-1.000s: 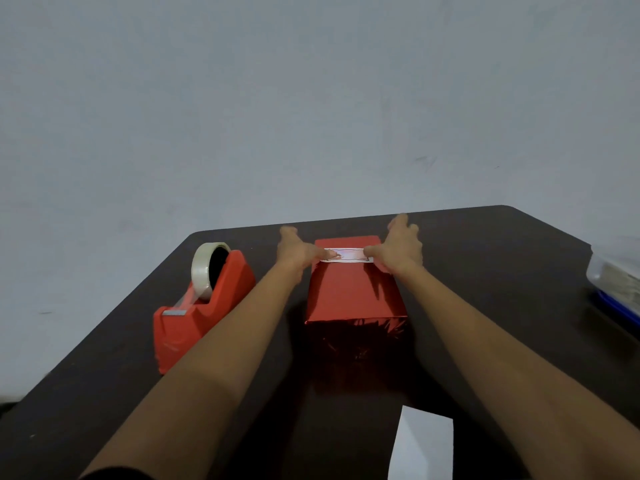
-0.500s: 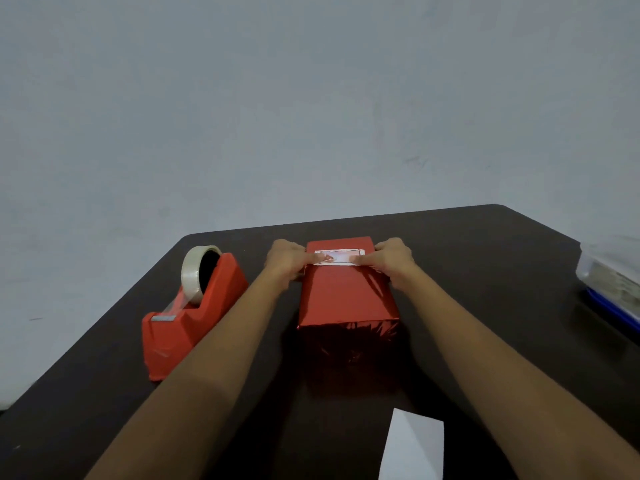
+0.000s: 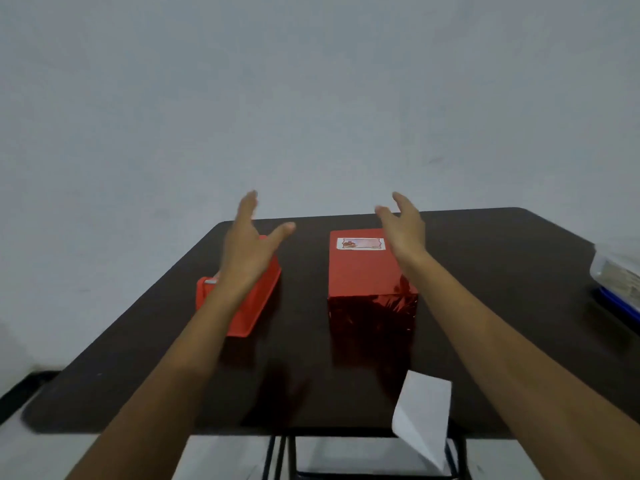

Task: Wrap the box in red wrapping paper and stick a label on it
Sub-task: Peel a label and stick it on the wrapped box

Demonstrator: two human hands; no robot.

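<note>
Head view: half a second ago both your grips were pressing the label down at the far end of the box; now both are off it and up in the air

Left grip (image 3: 247,251) is open, fingers straight, thumb splayed, holding nothing. It sits in front of the tape dispenser (image 3: 256,306) in this view; it looks clear of it, but I can't confirm

Right grip (image 3: 403,230) is open too, fingers loosely spread, empty, above the far right corner of the box (image 3: 363,271), apparently not touching

The box stands on the counter (image 3: 485,306), centre-right, fully covered in red wrapping paper, near face shiny and creased. The label (image 3: 360,243) lies flat across the far end of the top face; I see no edge lifting

My read: wrap done, label on, hands released, so the task looks complete. At most, check the label corners

The white backing sheet (image 3: 424,410) lies at the near edge of the counter with one corner overhanging, so it could slide off. A clear plastic tub (image 3: 616,271) sits at the right edge, well apart from the box

Writing: the label shows a small red picture at its left end and a pale pink band, but any text is too small to read. No brand is readable on the dispenser or tub
</note>
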